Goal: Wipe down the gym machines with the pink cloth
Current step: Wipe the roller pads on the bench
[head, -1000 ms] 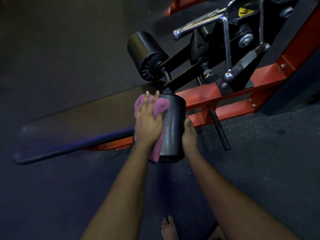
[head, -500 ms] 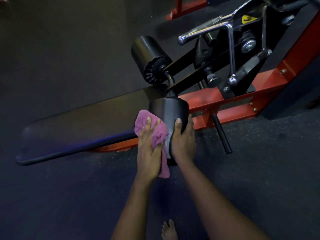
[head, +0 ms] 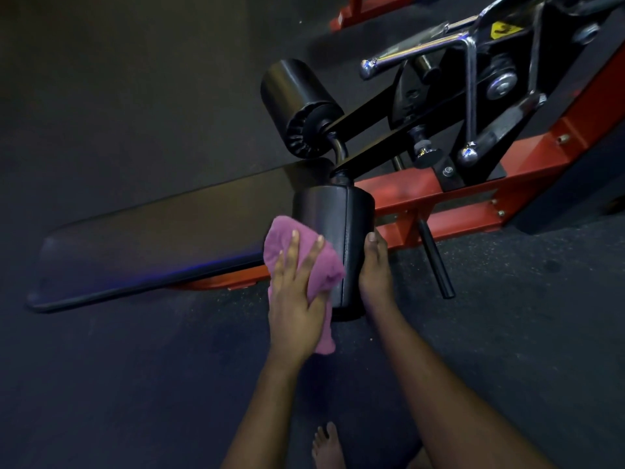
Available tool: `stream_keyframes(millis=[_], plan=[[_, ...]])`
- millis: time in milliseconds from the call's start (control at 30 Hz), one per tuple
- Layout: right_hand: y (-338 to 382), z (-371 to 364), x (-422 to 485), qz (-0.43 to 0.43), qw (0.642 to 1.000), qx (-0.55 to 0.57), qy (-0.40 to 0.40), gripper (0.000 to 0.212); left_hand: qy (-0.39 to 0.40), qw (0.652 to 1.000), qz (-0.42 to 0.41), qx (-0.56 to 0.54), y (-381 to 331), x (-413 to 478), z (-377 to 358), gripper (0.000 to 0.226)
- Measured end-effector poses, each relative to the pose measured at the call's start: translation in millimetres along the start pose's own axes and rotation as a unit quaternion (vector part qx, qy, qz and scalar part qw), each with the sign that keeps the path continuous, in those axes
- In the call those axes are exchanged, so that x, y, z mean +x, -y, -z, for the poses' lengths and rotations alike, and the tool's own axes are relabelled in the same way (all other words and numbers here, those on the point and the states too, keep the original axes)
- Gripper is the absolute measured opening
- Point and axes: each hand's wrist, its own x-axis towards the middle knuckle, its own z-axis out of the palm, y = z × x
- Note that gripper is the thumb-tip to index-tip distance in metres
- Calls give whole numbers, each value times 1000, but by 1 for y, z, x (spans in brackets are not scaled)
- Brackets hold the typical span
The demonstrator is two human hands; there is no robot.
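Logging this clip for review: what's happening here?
A person is wiping a gym machine. The left hand presses the pink cloth against the left side of the near roller pad with straight fingers. The right hand steadies the pad's right side, its fingers hidden behind it. No hand is on the far roller pad or the bench pad.

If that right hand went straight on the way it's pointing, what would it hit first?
Likely the red frame beam just past the black roller pad the right hand holds, though depth is unclear and it might pass above.
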Motion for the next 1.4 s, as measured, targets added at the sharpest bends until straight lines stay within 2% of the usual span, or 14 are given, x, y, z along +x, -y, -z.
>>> stream_keyframes(millis=[167,333,400,467,633,733,833,933,1033,1133,1233,1267,1400], plan=[[-4,-1,2,10,1000,9,-1,54,8,996,-5,84,-5,49,-7,67],[-11,-3,4,6,1000,12,0,72,8,995,4,103,-30,116,-8,65],[-10,-2,5,2,1000,14,3,73,1,996,-7,92,-32,106,-9,60],[-9,0,5,2,1000,2,3,61,-2,995,-13,98,-25,75,-11,59],[-11,2,10,9,1000,-20,0,56,-3,991,-25,135,-13,-5,-16,81],[-11,0,8,9,1000,-25,0,59,-11,989,0,145,-17,20,-15,80],[-13,0,6,19,1000,-15,3,64,-1,993,37,114,-32,85,-15,70],[-14,2,8,20,1000,-12,2,56,9,993,24,111,-36,126,-13,68],[-12,3,8,15,1000,-16,2,55,6,994,4,112,-32,100,-12,66],[-11,3,9,-3,1000,-26,14,64,-5,984,-26,175,-27,29,-14,80],[-9,3,9,-1,1000,-20,9,59,12,988,-34,152,-16,-23,-14,85],[-8,3,8,7,1000,-18,7,58,15,989,-24,147,-13,-24,-15,86],[-9,-1,3,17,1000,7,6,81,6,982,14,188,-30,33,-19,81]])
